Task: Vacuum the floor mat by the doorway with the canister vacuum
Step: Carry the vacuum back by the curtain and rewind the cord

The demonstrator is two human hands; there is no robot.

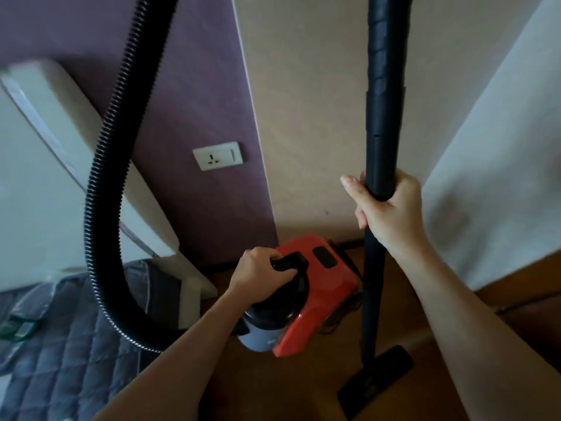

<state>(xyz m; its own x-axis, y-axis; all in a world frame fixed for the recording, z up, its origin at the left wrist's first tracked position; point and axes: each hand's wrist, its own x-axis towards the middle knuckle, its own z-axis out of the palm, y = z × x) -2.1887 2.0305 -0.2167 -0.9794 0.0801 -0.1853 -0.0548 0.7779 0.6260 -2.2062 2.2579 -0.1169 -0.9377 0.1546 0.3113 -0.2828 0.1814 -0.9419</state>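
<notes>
A red and grey canister vacuum [321, 299] sits on the wooden floor by the wall. My left hand [258, 271] grips its black carry handle [293, 260]. My right hand [391, 208] holds the black wand [384, 101], which stands upright. The black floor nozzle [376, 378] at the wand's bottom rests on the floor to the right of the canister. A ribbed black hose [103, 183] loops from the top of the view down the left to the canister. No floor mat is in view.
A wall socket [218, 155] sits on the purple wall above the canister. A white cabinet [60, 147] stands at left, with grey quilted bedding [60, 344] below it. A white wall [501, 147] closes the right side. Wooden floor [288, 390] lies in front.
</notes>
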